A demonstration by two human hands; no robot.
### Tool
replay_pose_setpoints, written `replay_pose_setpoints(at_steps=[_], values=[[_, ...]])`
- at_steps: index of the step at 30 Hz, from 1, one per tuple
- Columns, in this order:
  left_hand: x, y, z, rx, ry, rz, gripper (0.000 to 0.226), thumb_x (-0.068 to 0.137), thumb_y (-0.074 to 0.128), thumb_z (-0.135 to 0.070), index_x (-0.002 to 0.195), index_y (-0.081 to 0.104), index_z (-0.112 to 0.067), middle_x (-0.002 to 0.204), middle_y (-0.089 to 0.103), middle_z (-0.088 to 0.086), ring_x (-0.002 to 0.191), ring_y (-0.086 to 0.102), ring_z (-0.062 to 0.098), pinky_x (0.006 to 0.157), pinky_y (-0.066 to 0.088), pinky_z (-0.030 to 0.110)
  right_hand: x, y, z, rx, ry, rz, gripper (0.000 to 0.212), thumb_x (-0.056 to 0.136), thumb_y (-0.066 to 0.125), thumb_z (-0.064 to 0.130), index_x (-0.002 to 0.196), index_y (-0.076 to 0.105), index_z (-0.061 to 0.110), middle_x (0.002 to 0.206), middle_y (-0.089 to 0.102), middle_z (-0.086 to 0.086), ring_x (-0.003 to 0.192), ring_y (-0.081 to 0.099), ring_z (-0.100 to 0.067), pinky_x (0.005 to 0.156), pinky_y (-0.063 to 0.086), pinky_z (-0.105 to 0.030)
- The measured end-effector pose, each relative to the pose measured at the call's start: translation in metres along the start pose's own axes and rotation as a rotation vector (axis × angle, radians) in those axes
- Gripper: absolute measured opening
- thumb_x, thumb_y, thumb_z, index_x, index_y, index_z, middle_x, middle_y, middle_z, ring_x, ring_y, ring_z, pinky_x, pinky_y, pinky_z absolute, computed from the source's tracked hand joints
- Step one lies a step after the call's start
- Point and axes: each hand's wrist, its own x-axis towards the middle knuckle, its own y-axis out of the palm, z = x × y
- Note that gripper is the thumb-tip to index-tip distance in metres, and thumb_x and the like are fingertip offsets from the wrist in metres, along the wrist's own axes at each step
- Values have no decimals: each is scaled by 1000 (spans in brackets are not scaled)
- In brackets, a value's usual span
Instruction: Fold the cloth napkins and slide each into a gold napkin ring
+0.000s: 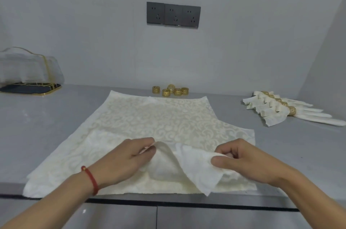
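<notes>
Head view: a cream patterned napkin (149, 122) lies spread flat over the grey counter (56, 116), filling the centre of the frame, its near edge along the counter's front lip.

Left hand (131, 159), lower centre, with a red string bracelet (90, 178) on the wrist, pinches a raised fold of the napkin between thumb and fingertips. Right hand (241, 159), lower right of centre, has its fingers curled round the near-right part of the cloth, thumb on top. Between the two hands the fabric is lifted off the counter in a loose hump; one corner hangs down near the front edge.

Spare gold rings (170, 91) sit in a small cluster at centre frame, just beyond the napkin's far edge and apart from it. Looks like five, though one seems to be of a different shape. Finished napkins (277, 109), each already in a ring, lie in an overlapping row at right of frame, well apart from the working cloth.

Step in hand, as a judgement: the first fold or pleat of this napkin, started from the near edge. Nothing is ringed yet on this one.

Next move likely calls for both hands to carry the pinched edge away from the body evenly, keeping the fold line straight so the layers stack, then gather the cloth narrow enough to pass through a ring. One hand must then let go to reach for a ring at the far edge while the other keeps the bundle from springing open.

Also in frame: a netted cover with gold trim (28, 68) at upper left, a triple wall socket (173, 14) at top centre.
</notes>
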Motion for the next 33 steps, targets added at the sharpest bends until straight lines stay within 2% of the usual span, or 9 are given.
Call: replay_pose_setpoints(at_steps=[5, 10, 13, 17, 20, 22, 27, 30, 33], values=[[-22, -32, 18, 15, -180, -35, 36, 101, 50, -33, 69, 45, -18, 62, 42, -6, 59, 41, 11, 61, 33, 30, 26, 15, 12, 87, 8, 15, 6, 96, 70, 31, 95, 75, 27, 94, 73, 7, 82, 66, -10, 75, 49, -26], [-22, -56, 40, -136, -350, 70, 30, 92, 55, -44, 76, 47, -20, 77, 48, -6, 72, 47, 12, 68, 38, 31, 57, 19, 14, 196, -41, 71, 30, 94, 73, 20, 123, 69, 28, 102, 71, 2, 93, 68, -17, 85, 52, -27], [-10, -65, 45, -114, -404, 95, 30, 100, 49, -50, 88, 49, -22, 83, 49, -4, 79, 47, 11, 65, 39, 21, 84, 18, 5, 195, -22, 17, 9, 94, 74, 23, 102, 76, 20, 96, 74, -5, 83, 68, -27, 77, 54, -31], [19, -80, 65, -92, -411, 83, 41, 100, 51, -46, 70, 45, -19, 62, 36, 0, 55, 30, 18, 52, 31, 24, 130, 17, 3, 73, 49, -90, 60, 98, 61, 50, 64, 31, 10, 62, 24, -2, 56, 18, -21, 59, 34, -19], [58, -88, 86, 65, -502, 55, 37, 96, 53, -32, 64, 42, -18, 51, 42, -3, 45, 35, 14, 52, 32, 25, 176, 14, -1, -146, 157, -168, 65, 99, 51, 61, 62, 21, 18, 55, 20, 4, 48, 18, -15, 62, 31, -29], [83, -89, 97, 239, -532, 43, 36, 92, 49, -35, 62, 40, -18, 51, 44, -2, 44, 37, 16, 53, 33, 25, 208, 12, -3, -410, 263, -275, 62, 101, 41, 64, 61, 34, 17, 56, 37, 5, 51, 40, -16, 60, 34, -31], [125, -74, 121, 663, -555, -80, 38, 97, 37, -43, 68, 42, -18, 76, 52, 2, 65, 50, 22, 61, 38, 30, 240, 29, 0, -839, 156, -429, 37, 106, 36, 42, 99, 59, 14, 94, 59, -2, 96, 60, -28, 77, 47, -38], [131, -54, 127, 920, -417, -197, 37, 99, 30, -46, 103, 54, -19, 109, 58, 6, 102, 53, 26, 83, 42, 39, 237, 48, -7, -788, 18, -286, 29, 103, 42, 35, 116, 62, 19, 113, 61, 0, 109, 59, -25, 87, 46, -40], [140, -30, 124, 804, -172, -124, 42, 102, 27, -44, 130, 50, -23, 138, 46, 4, 132, 36, 23, 103, 37, 42, 237, 63, -24, -812, -43, -166, 38, 104, 38, 44, 132, 55, 24, 131, 55, 3, 122, 52, -24, 95, 43, -43]])
